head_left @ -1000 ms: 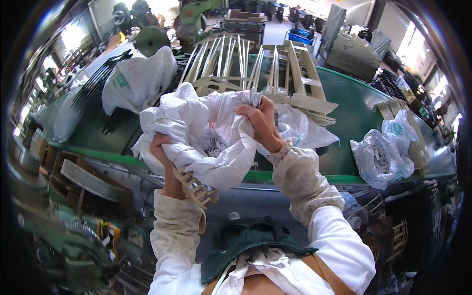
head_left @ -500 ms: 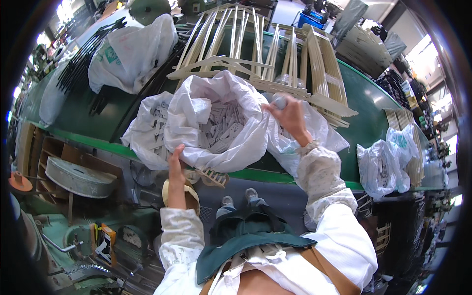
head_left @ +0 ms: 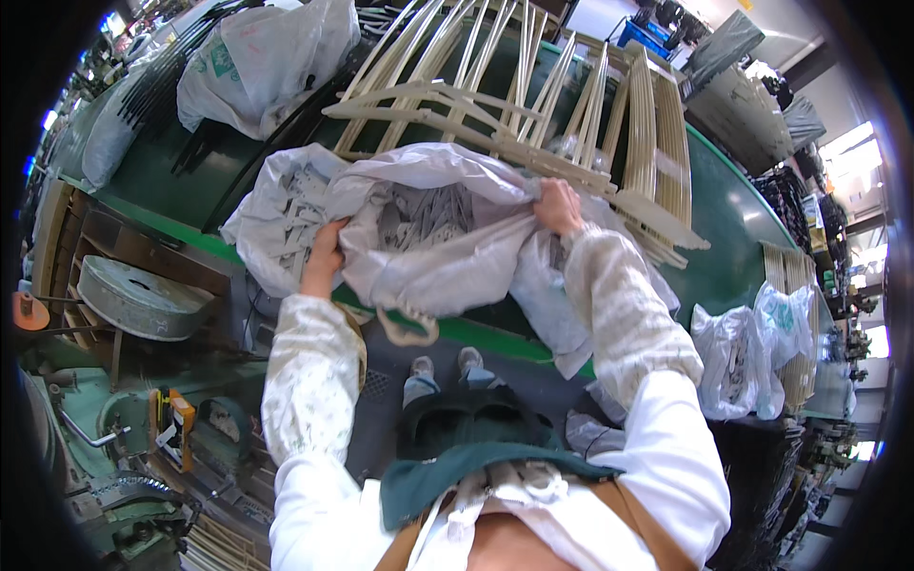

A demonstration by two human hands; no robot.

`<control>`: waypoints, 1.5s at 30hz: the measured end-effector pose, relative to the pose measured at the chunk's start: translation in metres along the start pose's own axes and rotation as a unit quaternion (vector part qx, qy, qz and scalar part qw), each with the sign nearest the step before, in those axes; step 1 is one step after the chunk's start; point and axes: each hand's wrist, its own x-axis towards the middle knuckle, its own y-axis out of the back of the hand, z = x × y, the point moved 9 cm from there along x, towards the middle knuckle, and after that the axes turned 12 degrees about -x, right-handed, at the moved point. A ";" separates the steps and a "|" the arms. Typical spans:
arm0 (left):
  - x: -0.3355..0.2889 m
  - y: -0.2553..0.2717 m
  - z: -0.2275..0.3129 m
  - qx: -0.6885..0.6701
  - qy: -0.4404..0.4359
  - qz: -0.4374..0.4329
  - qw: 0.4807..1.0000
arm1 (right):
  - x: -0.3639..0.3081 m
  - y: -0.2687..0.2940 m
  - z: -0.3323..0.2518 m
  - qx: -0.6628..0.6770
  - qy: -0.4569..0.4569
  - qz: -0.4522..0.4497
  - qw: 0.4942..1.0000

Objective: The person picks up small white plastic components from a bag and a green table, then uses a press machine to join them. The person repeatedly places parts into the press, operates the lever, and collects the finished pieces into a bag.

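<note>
The middle white woven bag [head_left: 438, 276] stands on the table's near edge, its mouth drawn out sideways. Inside lie many flat pale grey strips [head_left: 426, 214]. At the left of that mouth my left hand [head_left: 326, 249] is closed on the rim, fingers partly hidden by the plastic. My right hand [head_left: 559, 206] grips the opposite corner of the rim in a fist. A second white bag [head_left: 255, 226], holding similar pale pieces, leans against the left side. Beyond my right wrist, another white bag [head_left: 552, 305] hangs partly over the table edge, mostly hidden by my sleeve.
Cream-coloured slatted frames [head_left: 505, 95] lie across the green table [head_left: 709, 181] behind the bags. A stuffed white bag [head_left: 262, 67] and black rods [head_left: 162, 81] are at the far left. Two smaller bags [head_left: 733, 362] sit at right. Machinery [head_left: 143, 295] stands lower left.
My right hand has gone from a greyish item by the right bag to the middle bag's rim. My left hand moved up onto that rim. The mouth is now stretched sideways and narrower.
</note>
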 end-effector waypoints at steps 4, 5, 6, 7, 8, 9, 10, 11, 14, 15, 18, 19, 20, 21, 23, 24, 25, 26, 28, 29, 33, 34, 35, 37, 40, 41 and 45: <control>-0.066 -0.045 0.123 0.339 -0.173 -0.026 0.924 | -0.072 0.104 -0.089 0.105 0.221 0.160 0.956; -0.099 -0.073 0.156 0.433 -0.303 -0.070 0.846 | -0.088 0.101 -0.115 0.112 0.294 0.147 0.938; -0.134 -0.098 0.169 0.513 -0.423 -0.112 0.739 | -0.105 0.096 -0.143 0.120 0.366 0.136 0.913; -0.156 -0.118 0.149 0.554 -0.399 -0.198 0.703 | -0.120 0.073 -0.174 0.062 0.409 0.060 0.908; -0.182 -0.140 0.125 0.587 -0.371 -0.282 0.662 | -0.127 0.048 -0.187 0.013 0.446 0.017 0.895; -0.202 -0.153 0.098 0.610 -0.338 -0.367 0.616 | -0.136 0.020 -0.197 -0.034 0.480 -0.028 0.876; -0.198 -0.160 0.088 0.609 -0.338 -0.362 0.620 | -0.131 -0.024 -0.186 -0.075 0.500 -0.039 0.862; -0.188 -0.156 0.073 0.618 -0.331 -0.349 0.622 | -0.124 -0.051 -0.187 -0.108 0.528 -0.044 0.841; -0.143 -0.122 0.060 0.559 -0.395 -0.248 0.686 | -0.074 -0.028 -0.163 -0.072 0.366 0.045 0.927; -0.136 -0.110 0.058 0.521 -0.423 -0.205 0.713 | -0.071 -0.035 -0.155 -0.079 0.348 0.050 0.933; -0.109 -0.088 0.053 0.419 -0.363 -0.172 0.814 | -0.076 -0.027 -0.151 -0.026 0.291 0.099 0.951; -0.107 -0.081 0.052 0.390 -0.333 -0.187 0.838 | -0.097 0.005 -0.162 0.037 0.276 0.125 0.952; -0.105 -0.082 0.055 0.398 -0.334 -0.184 0.835 | -0.117 0.032 -0.167 0.092 0.261 0.155 0.948; -0.104 -0.085 0.055 0.406 -0.333 -0.182 0.832 | -0.141 0.036 -0.179 0.076 0.297 0.166 0.937; -0.100 -0.082 0.052 0.407 -0.299 -0.185 0.843 | -0.189 0.033 -0.224 0.024 0.377 0.151 0.914; -0.094 -0.083 0.049 0.396 -0.271 -0.194 0.855 | -0.207 0.028 -0.252 -0.018 0.415 0.126 0.901; -0.087 -0.087 0.048 0.385 -0.245 -0.204 0.866 | -0.217 0.021 -0.272 -0.045 0.420 0.140 0.895; -0.084 -0.088 0.050 0.384 -0.240 -0.207 0.867 | -0.221 0.010 -0.285 -0.068 0.426 0.157 0.888; -0.086 -0.095 0.048 0.378 -0.229 -0.219 0.870 | -0.208 -0.010 -0.281 -0.058 0.420 0.155 0.892; -0.091 -0.096 0.048 0.379 -0.196 -0.205 0.881 | -0.199 -0.011 -0.281 -0.048 0.421 0.155 0.892; -0.117 -0.098 0.033 0.341 -0.437 -0.116 0.824 | -0.147 0.002 -0.222 0.044 0.313 0.189 0.929; -0.118 -0.106 0.030 0.365 -0.437 -0.098 0.816 | -0.139 0.006 -0.208 0.073 0.319 0.200 0.924; -0.118 -0.113 0.029 0.388 -0.438 -0.080 0.807 | -0.139 0.001 -0.200 0.053 0.316 0.186 0.929; -0.121 -0.124 0.028 0.394 -0.428 -0.071 0.811 | -0.153 0.007 -0.181 0.070 0.279 0.196 0.937; -0.142 -0.105 0.048 0.350 -0.467 -0.042 0.811 | -0.171 0.046 -0.130 0.068 0.187 0.289 0.937; -0.146 -0.097 0.054 0.336 -0.458 -0.020 0.823 | -0.179 0.077 -0.096 0.054 0.123 0.351 0.927; -0.192 -0.124 0.080 0.236 -0.417 0.036 0.877 | -0.174 0.106 0.068 -0.111 -0.161 0.236 0.952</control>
